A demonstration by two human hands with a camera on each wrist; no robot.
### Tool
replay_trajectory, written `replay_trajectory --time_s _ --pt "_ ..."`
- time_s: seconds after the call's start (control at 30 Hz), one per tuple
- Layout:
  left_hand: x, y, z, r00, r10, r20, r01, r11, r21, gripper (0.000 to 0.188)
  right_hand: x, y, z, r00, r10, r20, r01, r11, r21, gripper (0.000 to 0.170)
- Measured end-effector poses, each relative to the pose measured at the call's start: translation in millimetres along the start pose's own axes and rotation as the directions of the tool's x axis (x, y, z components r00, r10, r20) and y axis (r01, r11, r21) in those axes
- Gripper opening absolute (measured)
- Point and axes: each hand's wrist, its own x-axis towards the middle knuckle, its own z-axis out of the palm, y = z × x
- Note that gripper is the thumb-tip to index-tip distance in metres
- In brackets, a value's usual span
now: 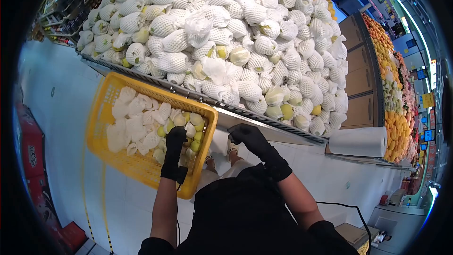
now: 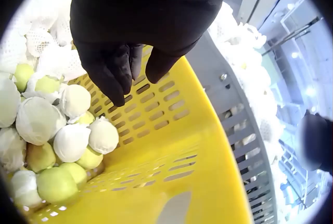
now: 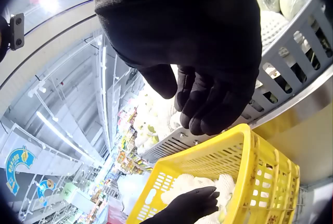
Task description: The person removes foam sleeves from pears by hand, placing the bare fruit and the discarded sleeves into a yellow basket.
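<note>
The left hand [image 1: 175, 142], in a black glove, is over the fruit end of a yellow crate [image 1: 96, 113]; in the left wrist view its fingers [image 2: 117, 81] bend loosely downward with nothing between them. Green fruit [image 2: 56, 185], some in white wrapping, lies below it. White foam nets [image 1: 137, 127] fill the crate's other side. The right hand [image 1: 250, 138], also black-gloved, hangs in the air to the right of the crate, beside the display's front edge. In the right wrist view its fingers [image 3: 200, 107] are loosely curled and hold nothing.
A big heap of net-wrapped fruit [image 1: 226, 33] fills the display behind a grey slatted rim [image 3: 291, 55]. A white roll [image 1: 357, 141] lies at the display's right corner. The person's feet stand beside the crate. Orange fruit [image 1: 401, 127] is stacked farther right.
</note>
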Motion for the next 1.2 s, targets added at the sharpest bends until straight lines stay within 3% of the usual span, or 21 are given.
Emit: replay_trajectory --time_s 0.1,0.2,0.3,0.33,0.37,0.43,0.53,0.63,0.73,0.83,0.93,1.03,1.1,1.17,1.2 --pt "-12 10 11 1.000 0.009 0.025 -0.008 0.999 -0.032 0.015 -3 2 -11 1.000 -0.001 -0.026 0.001 1.000 -0.009 0.025" --pt "-21 14 15 0.994 0.025 0.107 -0.022 0.999 -0.029 0.014 -6 8 -23 0.976 -0.058 -0.210 0.028 0.989 -0.145 0.025" --pt "-33 31 32 0.997 0.017 0.081 -0.018 1.000 0.022 0.013 -9 -1 -40 0.921 -0.171 -0.349 0.018 0.915 -0.403 0.024" --pt "-34 35 35 0.996 0.026 0.088 -0.027 0.999 0.016 0.013 -9 -3 -43 0.877 -0.283 -0.388 0.082 0.885 -0.459 0.023" --pt "-35 38 38 0.995 0.035 0.094 -0.036 0.999 0.011 0.013 -8 -4 -47 0.821 -0.391 -0.417 0.139 0.845 -0.517 0.023" --pt "-39 49 46 0.994 0.042 0.103 -0.042 0.999 0.006 0.015 0 -10 -63 0.791 -0.502 -0.349 0.188 0.743 -0.642 0.023" --pt "-41 63 56 0.991 0.072 0.113 -0.072 0.997 -0.005 0.022 15 -28 -68 0.598 -0.783 -0.173 0.234 0.377 -0.896 0.038" --pt "-47 76 70 0.999 0.030 0.022 -0.029 0.998 -0.052 0.022 37 -44 -66 0.715 -0.681 -0.159 0.137 0.359 -0.923 0.053" --pt "-45 73 74 1.000 0.012 0.011 -0.011 0.995 -0.097 0.022 63 -47 -66 0.706 -0.706 -0.059 0.052 0.134 -0.990 0.058" --pt "-51 79 89 0.999 0.009 -0.039 -0.015 0.990 -0.138 0.021 80 -50 -70 0.832 -0.546 -0.098 -0.038 0.119 -0.992 0.062" --pt "-52 79 96 0.999 0.002 -0.045 -0.008 0.989 -0.151 0.021 77 -60 -78 0.841 -0.525 -0.128 -0.035 0.183 -0.982 0.063" --pt "-52 84 105 0.999 -0.010 -0.033 0.004 0.986 -0.166 0.021 79 -58 -92 0.763 -0.622 -0.178 0.048 0.328 -0.944 0.061" --pt "-52 89 113 0.999 -0.010 -0.033 0.005 0.987 -0.158 0.021 73 -59 -102 0.749 -0.612 -0.253 0.175 0.552 -0.815 0.065" --pt "-48 93 121 0.999 -0.011 -0.030 0.007 0.990 -0.141 0.021 66 -65 -110 0.744 -0.580 -0.331 0.344 0.758 -0.554 0.069" --pt "-46 96 126 1.000 -0.012 -0.025 0.009 0.991 -0.131 0.021 61 -71 -112 0.766 -0.504 -0.400 0.283 0.822 -0.493 0.071"
